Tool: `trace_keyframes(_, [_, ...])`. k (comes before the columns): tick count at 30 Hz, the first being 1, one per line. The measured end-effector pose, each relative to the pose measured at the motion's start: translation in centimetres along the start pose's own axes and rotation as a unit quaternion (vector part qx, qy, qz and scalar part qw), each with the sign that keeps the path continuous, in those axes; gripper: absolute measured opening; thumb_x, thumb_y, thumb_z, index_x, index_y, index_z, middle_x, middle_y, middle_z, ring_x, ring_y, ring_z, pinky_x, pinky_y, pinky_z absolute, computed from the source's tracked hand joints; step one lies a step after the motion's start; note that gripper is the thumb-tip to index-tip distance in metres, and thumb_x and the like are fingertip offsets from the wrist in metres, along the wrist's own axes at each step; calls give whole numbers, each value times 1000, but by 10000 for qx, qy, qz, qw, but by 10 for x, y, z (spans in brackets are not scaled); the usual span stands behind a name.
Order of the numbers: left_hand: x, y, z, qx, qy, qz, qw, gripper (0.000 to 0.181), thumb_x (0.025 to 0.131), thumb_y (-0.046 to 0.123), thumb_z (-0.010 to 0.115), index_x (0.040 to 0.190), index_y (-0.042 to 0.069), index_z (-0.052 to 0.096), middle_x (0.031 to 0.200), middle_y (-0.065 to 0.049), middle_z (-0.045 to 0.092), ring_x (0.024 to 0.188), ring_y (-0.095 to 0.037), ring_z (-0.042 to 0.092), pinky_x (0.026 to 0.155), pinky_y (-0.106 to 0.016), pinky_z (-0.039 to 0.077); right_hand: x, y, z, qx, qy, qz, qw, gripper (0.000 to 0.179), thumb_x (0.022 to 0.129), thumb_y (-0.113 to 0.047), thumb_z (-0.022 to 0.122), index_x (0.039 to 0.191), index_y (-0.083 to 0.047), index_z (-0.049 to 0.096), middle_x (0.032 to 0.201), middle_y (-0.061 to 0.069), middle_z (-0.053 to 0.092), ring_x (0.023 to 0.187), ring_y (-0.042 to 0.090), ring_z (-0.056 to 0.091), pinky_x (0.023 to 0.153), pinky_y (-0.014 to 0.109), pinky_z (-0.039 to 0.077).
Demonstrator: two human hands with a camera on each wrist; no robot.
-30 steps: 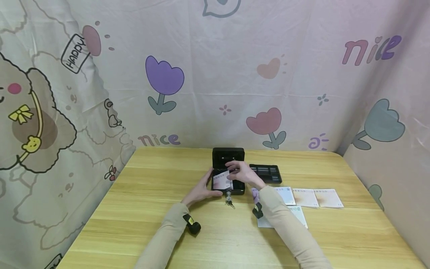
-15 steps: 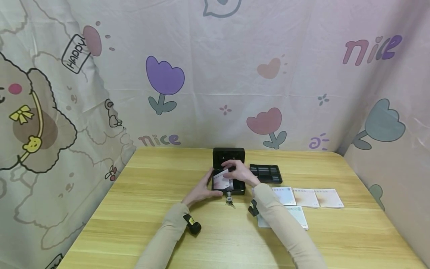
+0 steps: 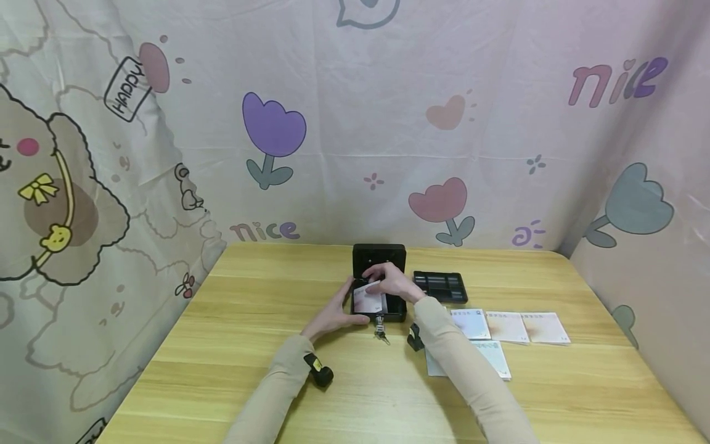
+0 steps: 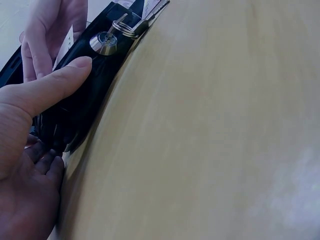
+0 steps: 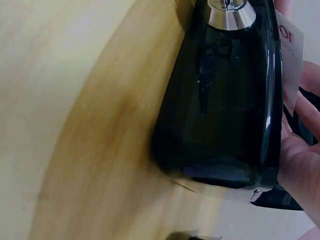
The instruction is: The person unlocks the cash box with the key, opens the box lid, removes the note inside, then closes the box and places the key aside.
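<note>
An open black cash box (image 3: 396, 308) stands on the table with its lid (image 3: 379, 253) raised. My left hand (image 3: 331, 317) grips its left side, the thumb across the front wall, as the left wrist view shows. My right hand (image 3: 395, 282) reaches over the box and pinches a pale printed paper slip (image 3: 366, 300) inside its left part. In the right wrist view red print shows on that slip (image 5: 291, 52), beside the fingers. A key ring with keys (image 3: 381, 330) hangs from the lock (image 4: 104, 43) on the box's front.
A black compartment tray (image 3: 440, 287) lies to the right of the box. Farther right, several printed paper slips (image 3: 545, 327) lie in a row, with another pale slip (image 3: 492, 357) nearer, partly under the right sleeve (image 3: 471, 382). A patterned cloth (image 3: 344, 123) hangs behind the table.
My right hand has shifted a little left over the box, and the slip in its fingers has moved with it. The left hand keeps its hold on the box.
</note>
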State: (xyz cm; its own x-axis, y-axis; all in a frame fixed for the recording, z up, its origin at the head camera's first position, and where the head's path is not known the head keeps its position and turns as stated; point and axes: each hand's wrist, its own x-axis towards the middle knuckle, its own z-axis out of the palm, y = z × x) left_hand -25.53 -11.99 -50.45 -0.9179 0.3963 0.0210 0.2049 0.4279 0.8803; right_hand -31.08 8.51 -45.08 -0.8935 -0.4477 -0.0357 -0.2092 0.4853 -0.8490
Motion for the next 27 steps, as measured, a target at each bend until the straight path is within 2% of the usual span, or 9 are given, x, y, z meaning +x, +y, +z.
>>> trace_keyframes(3, [0, 0, 0, -7, -1, 2, 10000, 118, 79, 33, 86, 163, 12, 7, 171, -15, 8, 157, -35, 12, 128, -58, 17, 1, -1, 0, -36, -43, -3, 10000, 37, 83, -2, 77, 119, 0, 70, 97, 11, 66, 86, 15, 58, 72, 22, 52])
trace_keyframes(7, [0, 0, 0, -35, 1, 28, 10000, 117, 79, 32, 86, 163, 12, 7, 171, -14, 8, 157, -35, 13, 127, -58, 17, 2, -1, 0, -62, -143, -33, 9999, 36, 83, 0, 76, 119, 1, 70, 104, 14, 70, 90, 16, 61, 74, 23, 55])
trace_keyframes(10, [-1, 0, 0, -61, 5, 29, 10000, 117, 79, 31, 86, 163, 12, 7, 171, -15, 8, 157, -35, 12, 128, -58, 17, 4, 0, 1, -120, -208, -105, 9997, 38, 83, 3, 74, 120, 0, 70, 113, 15, 72, 101, 21, 65, 84, 29, 58])
trace_keyframes(15, [-1, 0, -1, -85, -10, 21, 10000, 118, 79, 31, 87, 163, 13, 6, 171, -15, 7, 158, -35, 12, 128, -57, 16, 3, 1, 1, -230, -173, -240, 9993, 39, 83, 6, 72, 122, -1, 69, 115, 15, 74, 112, 27, 65, 98, 40, 55])
trace_keyframes(27, [0, 0, 0, -16, 2, -42, 10000, 121, 78, 32, 88, 163, 10, 5, 171, -16, 7, 157, -35, 12, 128, -56, 15, -7, -4, -6, 47, 173, -293, 9994, 42, 85, 4, 70, 125, -6, 70, 114, 12, 74, 107, 23, 65, 95, 38, 55])
